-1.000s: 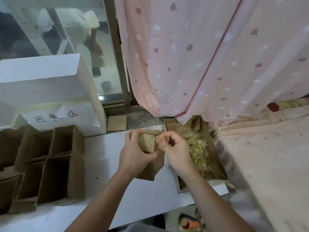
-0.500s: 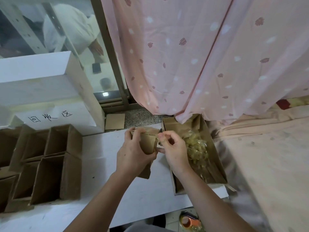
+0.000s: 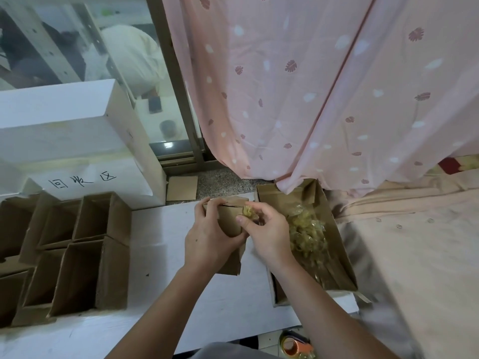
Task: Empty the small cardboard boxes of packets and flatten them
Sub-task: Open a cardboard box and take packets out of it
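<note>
Brown corrugated cardboard at far left: a cluster of open boxes [image 3: 75,252] w/ rectangular compartments, matte & rough-edged, standing on the white table [image 3: 166,301]. Behind them a big white carton [image 3: 67,141], smooth-faced, handwritten black characters on its front flap. Beside it, on speckled grey floor, a flat cardboard square [image 3: 182,188].

Centre: small box [image 3: 228,218], plain brown card, held just above the table, top flaps partly open w/ a dark slit along the top edge, bottom flap hanging loose below the wrist. Left hand [image 3: 210,239] wraps round its left side, fingers curled over the top, thumb across the front. Right hand [image 3: 269,231] pinches a crinkly clear-yellow packet [image 3: 248,212] at the box mouth, thumb & forefinger closed on it.

Right: long open tray box [image 3: 339,244], brown card, holding a heap of glossy, crumpled yellowish packets [image 3: 308,229]. Pink curtain [image 3: 298,94] w/ leaf print drapes onto its far corner. Peach cloth [image 3: 414,250], soft & wrinkled, covers the surface at far right.
</note>
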Demonstrator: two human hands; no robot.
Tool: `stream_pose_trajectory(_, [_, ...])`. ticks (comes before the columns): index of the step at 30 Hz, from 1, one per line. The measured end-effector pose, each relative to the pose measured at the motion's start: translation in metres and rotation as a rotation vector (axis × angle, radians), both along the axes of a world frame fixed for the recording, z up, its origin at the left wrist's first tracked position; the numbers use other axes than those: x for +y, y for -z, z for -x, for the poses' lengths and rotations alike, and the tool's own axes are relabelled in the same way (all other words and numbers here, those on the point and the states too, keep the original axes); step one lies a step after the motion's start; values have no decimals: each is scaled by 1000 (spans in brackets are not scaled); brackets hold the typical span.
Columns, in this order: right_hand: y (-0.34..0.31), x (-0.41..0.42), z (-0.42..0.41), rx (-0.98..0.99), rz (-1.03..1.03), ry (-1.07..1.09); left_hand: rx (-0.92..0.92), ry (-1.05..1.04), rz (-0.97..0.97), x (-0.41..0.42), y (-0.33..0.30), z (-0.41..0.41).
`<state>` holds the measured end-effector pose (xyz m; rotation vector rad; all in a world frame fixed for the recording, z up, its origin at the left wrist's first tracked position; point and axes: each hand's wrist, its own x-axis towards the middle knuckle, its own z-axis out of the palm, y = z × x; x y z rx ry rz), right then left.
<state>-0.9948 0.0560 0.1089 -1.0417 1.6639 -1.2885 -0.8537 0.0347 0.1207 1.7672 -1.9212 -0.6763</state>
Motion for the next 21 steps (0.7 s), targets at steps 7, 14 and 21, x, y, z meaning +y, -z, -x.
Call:
stream_pose_trajectory(7, [-8,-6,-5,182,19,-11,-21,-25,-44,-5,-1,-6])
stream_pose_trajectory(14, [-7,-1,-7,220,78,-214,-89,-32,-63,-8,7,-21])
stream_pose_trajectory(21, [13,4,15,70,-15,-140,-79,-9,-44,-19,15,-34])
